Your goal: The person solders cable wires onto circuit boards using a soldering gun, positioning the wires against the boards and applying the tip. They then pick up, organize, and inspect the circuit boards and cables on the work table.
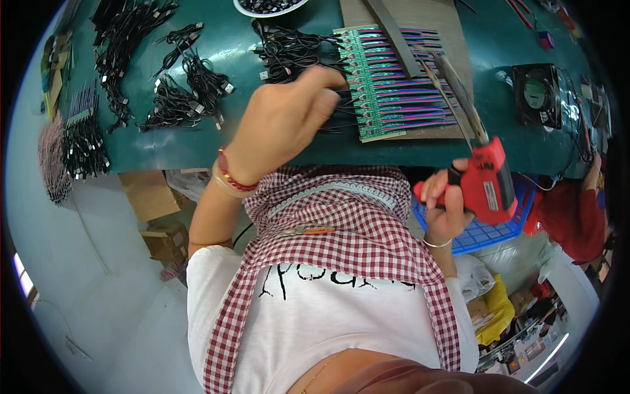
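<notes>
My right hand is wrapped round the grip of a red soldering gun, whose long metal tip slants up and left over a row of green circuit boards. Black, blue and pink wires lead off the boards to the right. My left hand is at the boards' left edge, thumb and forefinger closed in a pinch; what lies between them is hidden. Black USB cables lie bunched just beyond that hand, some reaching the boards. A grey flat bar rests across the wires.
The boards lie on a brown sheet on the green table. Bundles of black cables fill the left side, and a white bowl stands at the back. A black fan is at the right. A blue basket sits below, near another person's red clothing.
</notes>
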`<state>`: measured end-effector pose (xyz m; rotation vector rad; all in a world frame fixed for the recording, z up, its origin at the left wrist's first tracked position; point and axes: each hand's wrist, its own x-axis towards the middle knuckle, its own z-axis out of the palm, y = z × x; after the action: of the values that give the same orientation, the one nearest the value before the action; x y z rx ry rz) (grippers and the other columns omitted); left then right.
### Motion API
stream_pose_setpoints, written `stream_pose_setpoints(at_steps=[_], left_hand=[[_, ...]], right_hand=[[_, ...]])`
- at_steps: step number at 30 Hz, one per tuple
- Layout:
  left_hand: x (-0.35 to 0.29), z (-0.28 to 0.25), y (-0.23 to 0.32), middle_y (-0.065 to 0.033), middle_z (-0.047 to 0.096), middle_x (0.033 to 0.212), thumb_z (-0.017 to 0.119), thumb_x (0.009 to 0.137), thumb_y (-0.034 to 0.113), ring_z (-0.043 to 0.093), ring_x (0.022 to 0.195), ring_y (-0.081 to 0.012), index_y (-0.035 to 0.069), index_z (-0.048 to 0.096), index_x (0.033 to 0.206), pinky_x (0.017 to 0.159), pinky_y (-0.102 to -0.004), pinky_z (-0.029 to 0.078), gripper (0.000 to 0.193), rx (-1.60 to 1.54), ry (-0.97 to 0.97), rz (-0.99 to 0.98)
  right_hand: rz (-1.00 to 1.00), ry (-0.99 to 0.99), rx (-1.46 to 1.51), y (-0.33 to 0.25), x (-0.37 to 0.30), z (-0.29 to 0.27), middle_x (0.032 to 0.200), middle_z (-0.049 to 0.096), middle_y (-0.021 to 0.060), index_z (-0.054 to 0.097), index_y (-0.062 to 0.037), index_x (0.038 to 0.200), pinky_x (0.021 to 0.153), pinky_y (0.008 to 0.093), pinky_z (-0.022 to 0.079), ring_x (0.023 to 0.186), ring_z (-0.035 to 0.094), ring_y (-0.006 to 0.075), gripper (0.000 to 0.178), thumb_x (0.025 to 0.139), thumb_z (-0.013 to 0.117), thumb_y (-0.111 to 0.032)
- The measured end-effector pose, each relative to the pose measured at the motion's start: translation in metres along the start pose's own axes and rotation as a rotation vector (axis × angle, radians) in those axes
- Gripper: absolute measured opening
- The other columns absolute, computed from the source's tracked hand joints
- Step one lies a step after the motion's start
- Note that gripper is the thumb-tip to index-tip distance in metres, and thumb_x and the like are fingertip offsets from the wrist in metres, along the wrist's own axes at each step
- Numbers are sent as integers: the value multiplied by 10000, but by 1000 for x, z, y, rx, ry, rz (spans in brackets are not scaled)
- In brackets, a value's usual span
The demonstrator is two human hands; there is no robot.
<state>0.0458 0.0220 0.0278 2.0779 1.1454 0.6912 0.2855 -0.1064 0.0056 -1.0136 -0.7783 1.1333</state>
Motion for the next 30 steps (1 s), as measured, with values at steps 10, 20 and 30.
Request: stream_pose_setpoints(at_steps=[10, 20, 30], left_hand=[[-10, 30, 38, -57, 619, 667, 593, 831, 21, 623, 606, -88, -23, 549, 886, 552, -217, 465, 84, -322, -65, -66], [-17, 44, 42, -96, 610, 629, 657, 765, 65, 612, 514, -241, 55, 529, 819, 446, -327, 462, 140, -67, 132, -19], [-19, 29, 46, -65, 629, 682, 636, 795, 18, 585, 536, -101, -6, 561, 817, 496, -222, 448, 82, -361, -49, -79]], right_hand=[[73, -132, -165, -5, 60, 60, 935, 617, 131, 454, 27, 1206, 754, 299, 517, 833, 615, 193, 475, 766, 633, 48], [-52, -158, -451, -7, 48, 65, 847, 600, 31, 592, -2, 950, 635, 231, 453, 742, 563, 76, 139, 816, 625, 9], [242, -350, -196, -9, 49, 36, 888, 626, 64, 582, 13, 1028, 714, 277, 495, 815, 599, 134, 221, 812, 630, 13]])
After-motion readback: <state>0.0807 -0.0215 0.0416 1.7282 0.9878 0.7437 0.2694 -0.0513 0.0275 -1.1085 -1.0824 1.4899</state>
